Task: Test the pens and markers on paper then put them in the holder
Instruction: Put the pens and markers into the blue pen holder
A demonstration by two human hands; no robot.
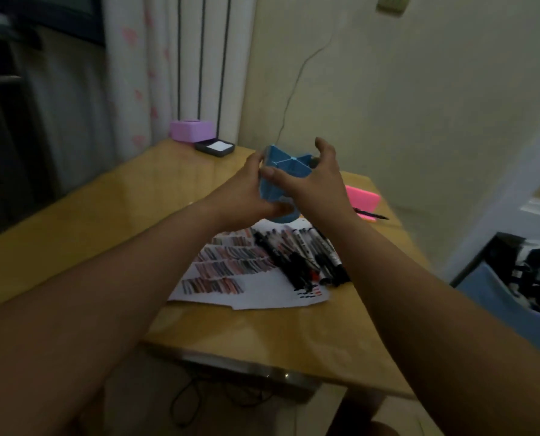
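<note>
Fingers of left hand and right hand curled round blue holder; labels on markers blurred.

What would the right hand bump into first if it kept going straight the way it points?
The blue holder: the right hand curls round it, so it would push straight into that. Beyond it seems to be the wall, though depth is unclear.

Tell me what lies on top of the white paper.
A pile of black markers lies on its right part, beside rows of test strokes. The paper under the pile is covered.
</note>
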